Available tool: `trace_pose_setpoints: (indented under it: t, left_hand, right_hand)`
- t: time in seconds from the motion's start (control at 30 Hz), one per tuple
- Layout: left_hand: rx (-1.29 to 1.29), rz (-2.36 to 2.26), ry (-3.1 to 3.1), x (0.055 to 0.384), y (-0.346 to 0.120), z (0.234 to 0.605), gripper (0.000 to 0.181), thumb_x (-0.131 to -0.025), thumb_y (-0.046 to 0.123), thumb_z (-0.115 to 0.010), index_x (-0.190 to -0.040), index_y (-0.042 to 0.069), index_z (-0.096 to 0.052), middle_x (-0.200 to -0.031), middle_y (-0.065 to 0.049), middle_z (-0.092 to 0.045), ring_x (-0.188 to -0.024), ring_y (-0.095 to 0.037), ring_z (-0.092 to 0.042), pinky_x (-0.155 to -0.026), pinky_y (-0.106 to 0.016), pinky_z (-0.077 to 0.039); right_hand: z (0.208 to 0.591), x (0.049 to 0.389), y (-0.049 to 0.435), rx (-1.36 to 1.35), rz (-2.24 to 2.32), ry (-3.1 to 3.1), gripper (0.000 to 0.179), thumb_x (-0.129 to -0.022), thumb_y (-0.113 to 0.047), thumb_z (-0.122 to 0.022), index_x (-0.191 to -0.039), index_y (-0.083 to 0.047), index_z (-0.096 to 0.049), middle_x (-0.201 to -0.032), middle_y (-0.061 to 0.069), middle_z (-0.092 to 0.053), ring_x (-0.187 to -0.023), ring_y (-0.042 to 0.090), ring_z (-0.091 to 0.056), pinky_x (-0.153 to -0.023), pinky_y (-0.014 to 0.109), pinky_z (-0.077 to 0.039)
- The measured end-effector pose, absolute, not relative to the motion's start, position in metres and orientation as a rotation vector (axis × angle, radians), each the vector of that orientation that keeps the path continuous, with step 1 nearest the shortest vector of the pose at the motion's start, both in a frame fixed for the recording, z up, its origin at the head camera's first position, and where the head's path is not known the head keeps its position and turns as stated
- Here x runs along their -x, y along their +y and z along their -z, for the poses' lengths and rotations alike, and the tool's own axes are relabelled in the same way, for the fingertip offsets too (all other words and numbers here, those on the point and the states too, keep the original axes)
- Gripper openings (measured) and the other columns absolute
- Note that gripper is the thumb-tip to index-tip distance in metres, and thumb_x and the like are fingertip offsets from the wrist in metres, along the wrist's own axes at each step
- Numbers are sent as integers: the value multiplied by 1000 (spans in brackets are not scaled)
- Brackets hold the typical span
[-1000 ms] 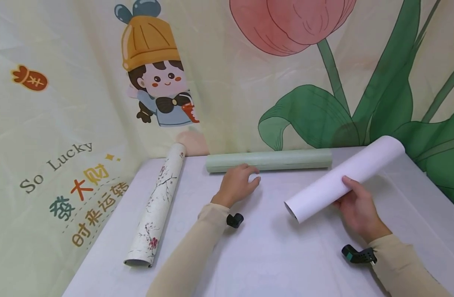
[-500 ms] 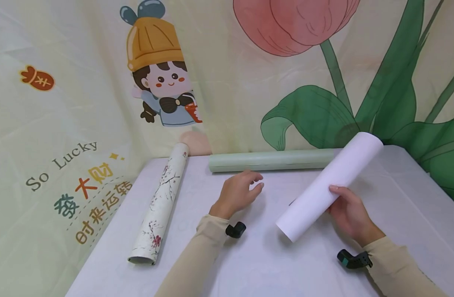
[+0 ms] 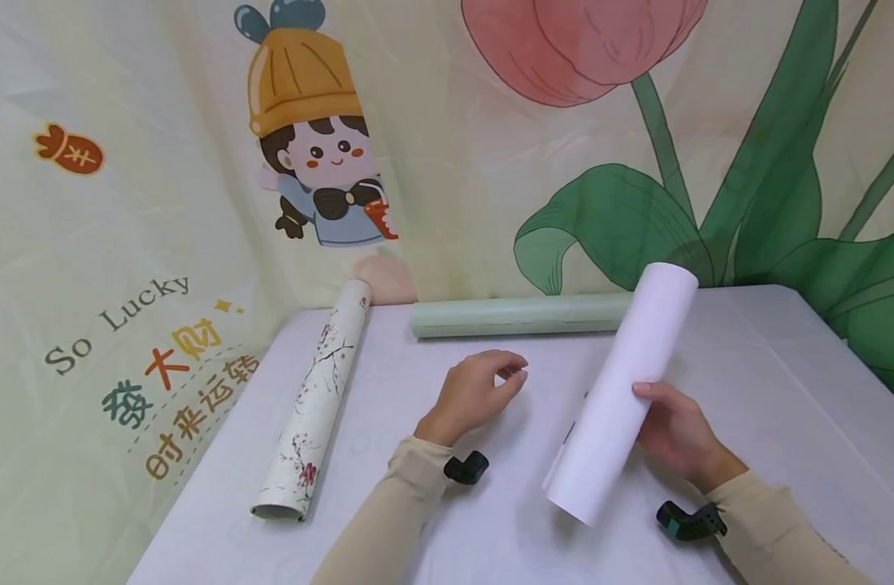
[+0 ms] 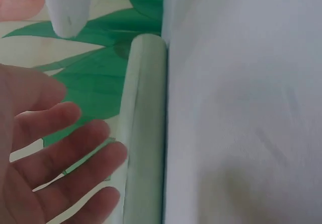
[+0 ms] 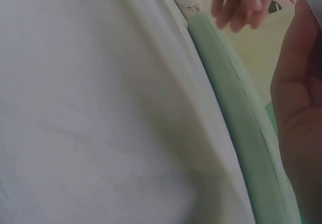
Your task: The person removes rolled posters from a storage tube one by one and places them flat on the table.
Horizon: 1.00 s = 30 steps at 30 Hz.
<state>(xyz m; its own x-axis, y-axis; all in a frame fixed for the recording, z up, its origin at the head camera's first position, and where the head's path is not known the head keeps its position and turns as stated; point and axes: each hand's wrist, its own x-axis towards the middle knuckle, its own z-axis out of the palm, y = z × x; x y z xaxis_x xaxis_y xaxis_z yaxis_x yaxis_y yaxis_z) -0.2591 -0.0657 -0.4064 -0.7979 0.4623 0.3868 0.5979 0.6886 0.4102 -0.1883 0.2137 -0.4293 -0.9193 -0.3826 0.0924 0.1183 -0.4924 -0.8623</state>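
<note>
Head view: a slim floral-print roll (image 3: 311, 406) lies slantwise on white cloth (image 3: 483, 536); the left hand (image 3: 472, 392) hovers, holding nothing, fingers loosely bent; behind it lies a smooth pale-green roll (image 3: 520, 318); a plain white roll (image 3: 617, 398) tilts above the cloth, gripped by the right hand (image 3: 681, 435).

White roll (image 3: 622, 394) swung from a low slant to near upright in view, top end shifted left, now covering the green roll's (image 3: 520, 318) right end; bottom end nearer the viewer. Right hand (image 3: 679, 432) moved slightly left and nearer. Left hand (image 3: 476, 392) drawn back from over green roll's front edge, now apart.
</note>
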Motion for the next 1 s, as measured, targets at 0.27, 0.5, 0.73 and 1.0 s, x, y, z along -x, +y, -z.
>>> trace_pose_setpoints:
  t: [0.27,0.5,0.73,1.0]
  left_hand:
    - [862,1116,-2588,250,-60,402,15,-90,31,-58,-99,25,-68,-87,20,-63,-80,6,-57,-74,-26,-50]
    - [921,1294,-2706,238,-48,410,23,-90,42,-55,-100,26,-68,-88,19,-63,-81,0,-58,-74,-24,-49]
    - [886,1959,-2625,225,-35,416,29,-93,37,-53,-112,18,-63,-97,-8,-68,-87,-21,-65,-76,-41,-52]
    - [831,2017,-2645,218,-24,414,37,-90,44,-56,-116,18,-59,-94,4,-67,-89,-28,-65,-74,-44,-52]
  right_hand:
    - [431,185,208,475,2377,1227,36,-97,-21,-25,-133,-15,-22,-122,12,-51,-110,28,-52,-94,49,-39]
    - [430,186,206,532,2395,1231,36,-98,-19,-24,-133,-14,-25,-123,10,-48,-110,25,-52,-93,46,-42]
    - [431,187,201,519,2350,1354,35,-97,-16,-28,-131,-10,-34,-121,6,-49,-108,21,-52,-92,43,-42]
    - [430,185,200,485,2326,1455,48,-99,-17,-32,-145,-11,-19,-131,14,-39,-111,27,-51,-91,45,-44]
